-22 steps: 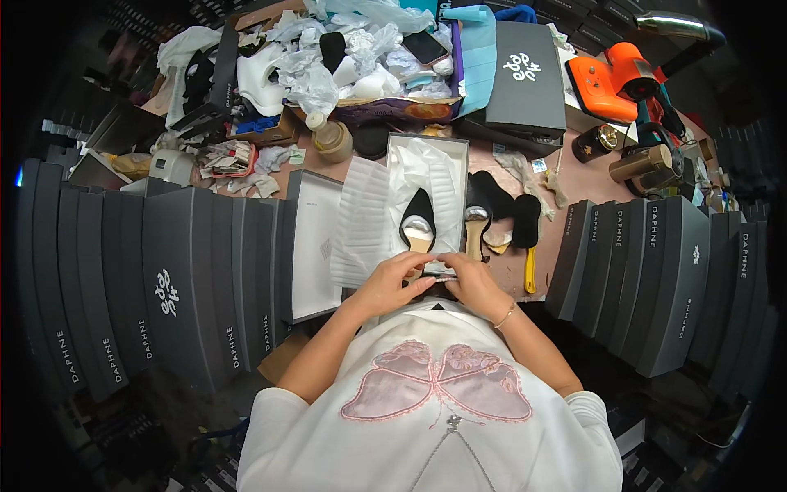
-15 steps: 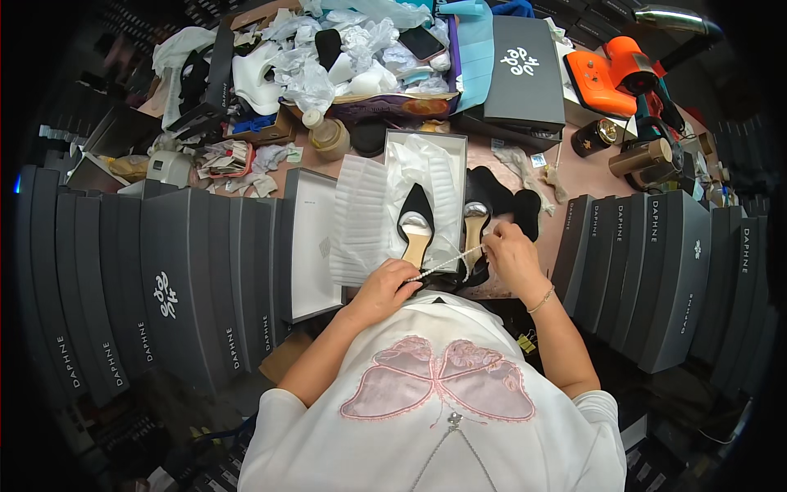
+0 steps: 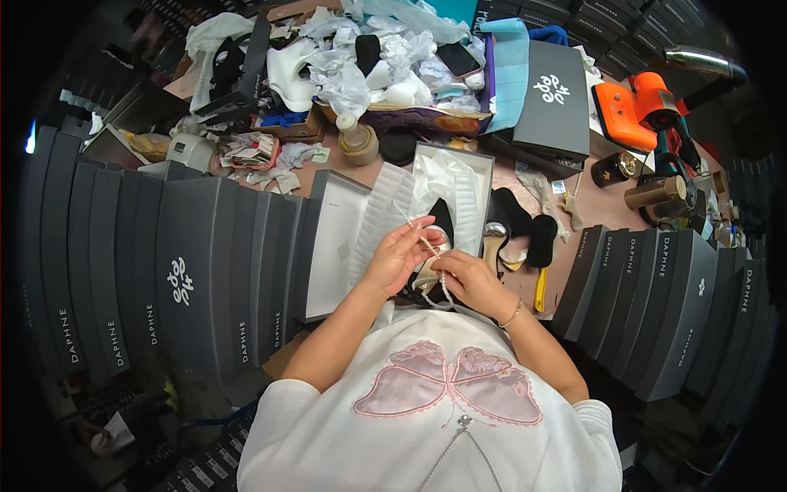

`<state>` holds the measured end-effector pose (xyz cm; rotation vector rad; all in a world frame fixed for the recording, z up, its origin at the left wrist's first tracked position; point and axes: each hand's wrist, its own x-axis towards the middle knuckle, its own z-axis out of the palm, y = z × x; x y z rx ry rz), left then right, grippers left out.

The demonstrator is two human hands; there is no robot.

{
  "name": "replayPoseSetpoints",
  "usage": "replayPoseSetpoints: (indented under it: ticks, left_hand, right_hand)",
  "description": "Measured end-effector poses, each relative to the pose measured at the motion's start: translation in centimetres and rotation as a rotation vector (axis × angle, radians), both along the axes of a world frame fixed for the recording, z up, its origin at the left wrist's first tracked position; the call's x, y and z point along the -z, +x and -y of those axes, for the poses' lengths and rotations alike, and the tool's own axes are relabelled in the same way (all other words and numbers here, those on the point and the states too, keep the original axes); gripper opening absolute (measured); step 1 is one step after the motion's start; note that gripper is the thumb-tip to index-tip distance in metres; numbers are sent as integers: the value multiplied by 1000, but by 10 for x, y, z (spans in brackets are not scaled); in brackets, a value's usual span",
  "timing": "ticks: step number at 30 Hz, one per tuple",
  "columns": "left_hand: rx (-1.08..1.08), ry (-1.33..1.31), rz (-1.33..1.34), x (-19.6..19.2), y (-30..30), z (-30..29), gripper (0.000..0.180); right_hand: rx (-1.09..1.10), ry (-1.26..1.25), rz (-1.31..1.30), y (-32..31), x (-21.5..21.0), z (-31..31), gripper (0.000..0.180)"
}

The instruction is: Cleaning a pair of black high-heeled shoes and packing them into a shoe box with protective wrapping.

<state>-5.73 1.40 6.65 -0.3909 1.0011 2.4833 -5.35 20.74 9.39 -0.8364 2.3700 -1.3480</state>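
Note:
A strand of white beads [image 3: 447, 289] runs between my two hands above my lap. My left hand [image 3: 398, 256] pinches its upper part, and a loose end sticks up past the fingers. Lower down, my right hand [image 3: 471, 281] has closed on the same strand, whose tail curls beneath it. Behind my hands a black pointed shoe [image 3: 441, 215] lies over a grey shoebox [image 3: 484, 176] with white tissue; my fingers hide much of it. A second black shoe [image 3: 493, 246], with a tan insole, rests right of the box.
An open box lid [image 3: 332, 246] and white padding sheet [image 3: 377, 221] stand left. Grey shoeboxes [image 3: 197, 279] line both sides. At the back are a carton of crumpled plastic [image 3: 443, 121], a bottle [image 3: 357, 143] and an orange device [image 3: 623, 111]. A yellow tool [image 3: 540, 289] lies right.
My hands have come closer together and the strand, stretched sideways before, now slants with a loose tail. My right hand moved left, uncovering the yellow tool. The whole view has shifted.

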Motion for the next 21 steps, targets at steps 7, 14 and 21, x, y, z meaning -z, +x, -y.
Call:
replayPoseSetpoints:
  ticks: [7, 14, 21]
  left_hand:
    - [-184, -59, -123, 0, -10, 2, 33]
    - [-223, -319, -247, -20, -22, 12, 25]
    - [180, -1127, -678, -39, 26, 29, 16]
  right_hand:
    - [-41, 22, -16, -18, 12, -15, 23]
    - [-53, 133, -179, -48, 4, -19, 27]
    - [-25, 10, 243, -16, -38, -24, 21]
